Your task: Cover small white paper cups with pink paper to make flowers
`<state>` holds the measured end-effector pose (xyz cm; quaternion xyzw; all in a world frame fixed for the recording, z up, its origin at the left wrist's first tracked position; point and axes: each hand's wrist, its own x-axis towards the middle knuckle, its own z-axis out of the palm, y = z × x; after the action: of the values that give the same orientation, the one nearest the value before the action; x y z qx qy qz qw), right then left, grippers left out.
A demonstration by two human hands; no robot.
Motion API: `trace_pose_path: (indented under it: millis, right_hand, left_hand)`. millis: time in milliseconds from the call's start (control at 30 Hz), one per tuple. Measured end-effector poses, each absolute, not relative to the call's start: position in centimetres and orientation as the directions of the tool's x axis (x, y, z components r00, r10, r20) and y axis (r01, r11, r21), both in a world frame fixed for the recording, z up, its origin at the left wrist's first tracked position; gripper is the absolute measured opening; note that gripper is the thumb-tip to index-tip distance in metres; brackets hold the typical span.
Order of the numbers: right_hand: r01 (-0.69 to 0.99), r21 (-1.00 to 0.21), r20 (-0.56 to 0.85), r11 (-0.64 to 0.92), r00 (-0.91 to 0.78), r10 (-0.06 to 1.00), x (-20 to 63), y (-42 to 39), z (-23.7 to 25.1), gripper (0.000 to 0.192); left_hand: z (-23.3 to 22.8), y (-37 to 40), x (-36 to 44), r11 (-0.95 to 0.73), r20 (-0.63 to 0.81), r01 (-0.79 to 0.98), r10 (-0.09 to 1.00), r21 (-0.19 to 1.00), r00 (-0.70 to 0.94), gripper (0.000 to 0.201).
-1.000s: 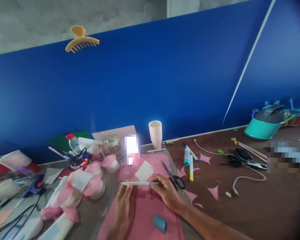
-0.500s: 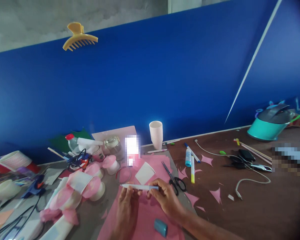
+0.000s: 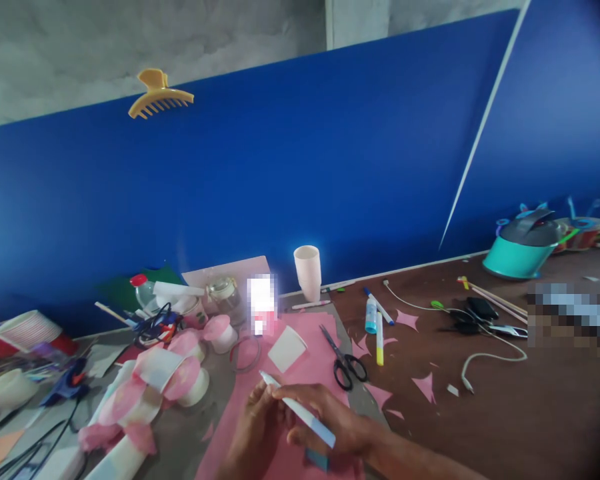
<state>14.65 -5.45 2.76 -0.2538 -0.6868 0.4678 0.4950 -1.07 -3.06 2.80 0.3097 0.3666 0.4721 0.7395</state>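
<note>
Cluttered desk, lower centre: our left hand (image 3: 257,427) and right hand (image 3: 330,427) pinch a pen (image 3: 297,409) over pink paper (image 3: 310,363); uncapping seems next.

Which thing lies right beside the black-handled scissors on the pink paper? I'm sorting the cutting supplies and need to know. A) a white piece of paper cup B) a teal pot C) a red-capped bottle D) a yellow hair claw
A: the white paper cup piece lies on the pink paper just left of the scissors; the other things are far off.
</note>
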Motion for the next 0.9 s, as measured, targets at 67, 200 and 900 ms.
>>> trace_pose_path:
  millis: [67, 200, 900]
  right_hand:
    - [0.066, -0.821, 0.506, 0.567, -0.375, 0.776, 14.7, -5.6, 2.6, 0.042]
    - [0.400, -0.487, 0.730, 0.777, -0.303, 0.613, 15.3, -5.1, 1.9, 0.039]
    - [0.021, -0.939, 0.335, 0.343, 0.287, 0.897, 16.5, -1.9, 0.8, 0.025]
  left_hand:
    - [3.0, -3.3, -0.9, 0.378, -0.224, -0.466, 0.909, 0.800, 0.352, 0.039]
    - [2.4, -3.2, -1.0, 0.315, -0.176, -0.436, 0.927, 0.843, 0.330, 0.040]
    - [1.9, -1.8, -2.1, 0.050, -0.048, -0.021, 0.993, 0.999, 0.104, 0.046]
